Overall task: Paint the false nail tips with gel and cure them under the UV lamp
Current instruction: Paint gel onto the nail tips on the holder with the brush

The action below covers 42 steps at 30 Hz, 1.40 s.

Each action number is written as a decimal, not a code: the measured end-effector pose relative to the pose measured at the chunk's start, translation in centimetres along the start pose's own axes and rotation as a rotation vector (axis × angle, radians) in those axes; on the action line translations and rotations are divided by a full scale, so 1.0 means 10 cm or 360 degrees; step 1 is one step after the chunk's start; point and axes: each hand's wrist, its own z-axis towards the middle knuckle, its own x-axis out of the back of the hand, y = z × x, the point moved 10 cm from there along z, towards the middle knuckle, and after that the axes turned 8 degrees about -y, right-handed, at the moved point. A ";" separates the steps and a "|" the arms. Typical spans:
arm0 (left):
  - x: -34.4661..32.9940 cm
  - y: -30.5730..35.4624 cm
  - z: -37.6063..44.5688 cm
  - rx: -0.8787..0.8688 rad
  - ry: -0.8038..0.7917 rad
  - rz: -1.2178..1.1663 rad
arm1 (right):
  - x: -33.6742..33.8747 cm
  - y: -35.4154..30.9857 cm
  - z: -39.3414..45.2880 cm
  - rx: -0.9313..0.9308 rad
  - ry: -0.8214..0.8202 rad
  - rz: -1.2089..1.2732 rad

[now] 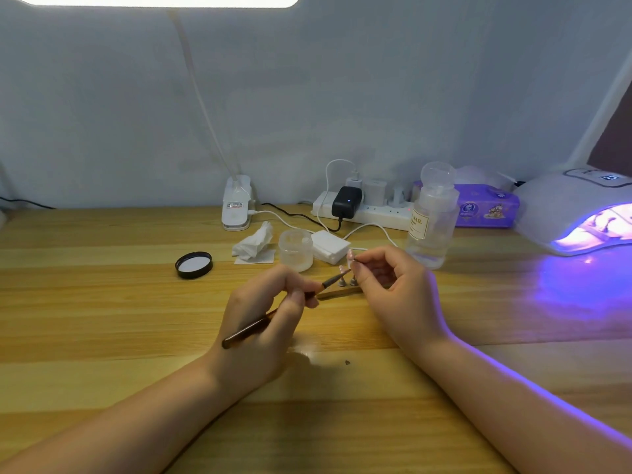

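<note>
My left hand [270, 316] pinches a slim amber-handled gel brush [273, 314]; my right hand [390, 285] pinches a glossy pale false nail tip [350, 256] on its stand, above the grainy wooden table [102, 302], left of the glowing white domed UV lamp [578, 213].

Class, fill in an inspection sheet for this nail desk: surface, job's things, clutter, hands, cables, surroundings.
Surface: wooden desk, violet glow at right.
Job's things: brush; nail tip on a stick; further tips on a wooden holder; open jar, its black lid apart; UV lamp lit.
Clutter: crumpled tissue, pad stack, clear bottle, wipes pack.
Hands: left hand grips the brush; right hand pinches the tip's stick.
Cables: power strip with plugs; white and black leads.
Surroundings: clip lamp, pale wall.
</note>
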 end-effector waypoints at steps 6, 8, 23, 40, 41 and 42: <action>0.04 0.01 0.00 -0.0017 0.0101 -0.0053 | 0.00 -0.02 -0.01 -0.0005 0.0005 0.0037; 0.01 0.00 0.02 -0.0011 0.0049 -0.0034 | 0.00 -0.02 -0.01 -0.0009 0.0001 0.0022; -0.10 -0.31 0.08 0.0235 -0.0137 0.0177 | -0.05 0.04 -0.01 -0.0085 -0.0041 0.0103; -0.26 -0.41 0.02 0.0342 -0.0386 0.0091 | -0.26 0.09 0.05 -0.0081 -0.0241 -0.0372; -0.25 -0.40 0.02 0.0338 -0.0380 0.0084 | -0.27 0.09 0.05 -0.0081 -0.0247 -0.0409; -0.24 -0.39 0.02 0.0331 -0.0375 0.0083 | -0.28 0.09 0.06 -0.0085 -0.0258 -0.0444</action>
